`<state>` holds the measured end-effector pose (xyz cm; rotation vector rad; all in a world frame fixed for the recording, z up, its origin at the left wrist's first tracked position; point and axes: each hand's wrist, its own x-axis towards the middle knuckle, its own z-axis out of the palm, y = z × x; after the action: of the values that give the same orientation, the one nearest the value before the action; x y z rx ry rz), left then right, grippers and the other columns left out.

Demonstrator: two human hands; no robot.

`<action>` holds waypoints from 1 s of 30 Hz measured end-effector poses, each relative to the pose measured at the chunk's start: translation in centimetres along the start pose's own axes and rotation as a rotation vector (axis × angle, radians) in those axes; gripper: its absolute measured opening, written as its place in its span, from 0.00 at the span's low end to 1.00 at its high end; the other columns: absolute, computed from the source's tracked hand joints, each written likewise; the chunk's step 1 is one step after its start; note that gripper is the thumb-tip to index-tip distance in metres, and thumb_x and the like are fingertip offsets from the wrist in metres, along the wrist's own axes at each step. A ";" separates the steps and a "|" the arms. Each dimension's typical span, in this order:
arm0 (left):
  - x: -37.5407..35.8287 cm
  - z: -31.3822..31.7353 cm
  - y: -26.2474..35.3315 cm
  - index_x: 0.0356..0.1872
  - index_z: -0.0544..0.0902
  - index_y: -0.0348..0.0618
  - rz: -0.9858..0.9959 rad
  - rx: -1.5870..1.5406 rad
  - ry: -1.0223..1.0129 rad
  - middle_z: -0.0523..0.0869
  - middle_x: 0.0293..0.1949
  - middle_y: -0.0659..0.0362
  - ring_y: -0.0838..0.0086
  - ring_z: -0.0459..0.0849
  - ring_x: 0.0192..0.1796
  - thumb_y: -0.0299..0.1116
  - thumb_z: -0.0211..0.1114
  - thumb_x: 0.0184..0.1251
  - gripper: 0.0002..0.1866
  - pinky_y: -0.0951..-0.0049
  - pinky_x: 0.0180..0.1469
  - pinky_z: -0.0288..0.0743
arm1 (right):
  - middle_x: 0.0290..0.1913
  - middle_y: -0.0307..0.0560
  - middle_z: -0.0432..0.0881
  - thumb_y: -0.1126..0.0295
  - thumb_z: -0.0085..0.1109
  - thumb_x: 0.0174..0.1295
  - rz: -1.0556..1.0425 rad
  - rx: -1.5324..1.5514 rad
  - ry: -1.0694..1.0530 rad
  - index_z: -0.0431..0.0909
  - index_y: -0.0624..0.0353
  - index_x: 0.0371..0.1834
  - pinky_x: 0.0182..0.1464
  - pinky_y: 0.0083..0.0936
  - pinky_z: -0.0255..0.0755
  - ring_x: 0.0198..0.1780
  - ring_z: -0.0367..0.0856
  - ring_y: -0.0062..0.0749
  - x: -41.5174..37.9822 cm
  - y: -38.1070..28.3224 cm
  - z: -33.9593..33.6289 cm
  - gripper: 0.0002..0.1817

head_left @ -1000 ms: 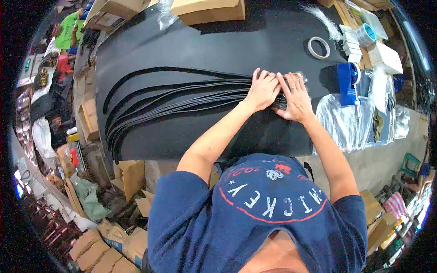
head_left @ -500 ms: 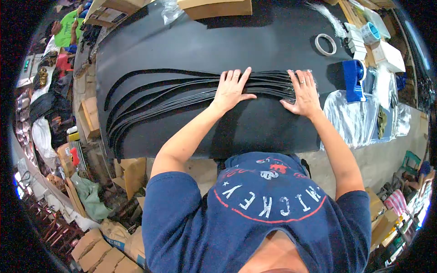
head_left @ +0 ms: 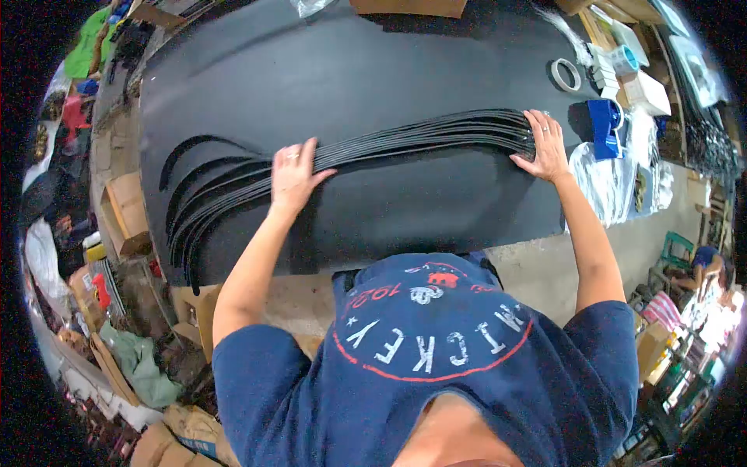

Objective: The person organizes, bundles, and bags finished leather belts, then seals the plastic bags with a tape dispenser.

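A bundle of long black strips [head_left: 412, 138] lies across the black tabletop [head_left: 405, 218], pressed together in the middle and fanned out and curving down at the left. My left hand [head_left: 294, 177] rests over the strips left of the middle, thumb spread out to the right. At the bundle's right end lies my right hand [head_left: 547, 148], fingers over the strip ends and thumb apart below them.
On the right are a white tape roll [head_left: 565, 75], a blue tape dispenser [head_left: 604, 128], clear plastic bags [head_left: 603, 179] and a white box [head_left: 647, 94]. A cardboard box [head_left: 408, 7] sits at the far edge. A person [head_left: 706, 268] is at the lower right.
My left hand has slid left along the strips, and they now lie closer together between my hands. The view has shifted somewhat; my right hand stays at the right end.
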<state>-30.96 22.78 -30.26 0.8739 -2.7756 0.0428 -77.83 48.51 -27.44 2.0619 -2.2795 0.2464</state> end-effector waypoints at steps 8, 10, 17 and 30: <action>-13.9 -5.3 -15.6 0.61 0.74 0.41 -0.287 0.152 -0.068 0.79 0.52 0.49 0.53 0.75 0.58 0.44 0.77 0.49 0.38 0.55 0.62 0.66 | 0.67 0.55 0.65 0.46 0.69 0.46 0.056 -0.032 -0.017 0.58 0.56 0.73 0.70 0.49 0.56 0.67 0.62 0.57 0.1 -0.5 -0.1 0.52; -16.3 -6.1 -17.8 0.62 0.74 0.41 -0.360 0.178 -0.068 0.78 0.53 0.48 0.52 0.74 0.58 0.43 0.76 0.51 0.37 0.54 0.63 0.66 | 0.67 0.55 0.64 0.47 0.69 0.46 0.061 -0.029 -0.021 0.57 0.55 0.73 0.70 0.50 0.55 0.67 0.62 0.57 0.1 -0.6 0.0 0.52; -18.2 -5.5 -21.9 0.54 0.74 0.38 -0.440 0.270 -0.148 0.76 0.49 0.48 0.51 0.75 0.54 0.50 0.72 0.55 0.32 0.57 0.55 0.72 | 0.67 0.56 0.64 0.47 0.69 0.46 0.113 -0.076 -0.027 0.57 0.56 0.74 0.71 0.50 0.54 0.66 0.62 0.58 -0.2 -0.8 0.3 0.52; -12.0 -5.9 -31.1 0.50 0.75 0.42 -0.446 0.379 -0.160 0.77 0.46 0.49 0.51 0.77 0.50 0.55 0.67 0.60 0.29 0.55 0.48 0.75 | 0.66 0.55 0.65 0.45 0.70 0.48 0.162 -0.039 -0.011 0.56 0.55 0.75 0.69 0.49 0.54 0.65 0.64 0.55 1.5 -7.8 1.2 0.53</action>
<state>-2.50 4.49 -28.51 1.6369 -2.6833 0.4512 -70.15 46.15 -27.74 1.8666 -2.4400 0.1966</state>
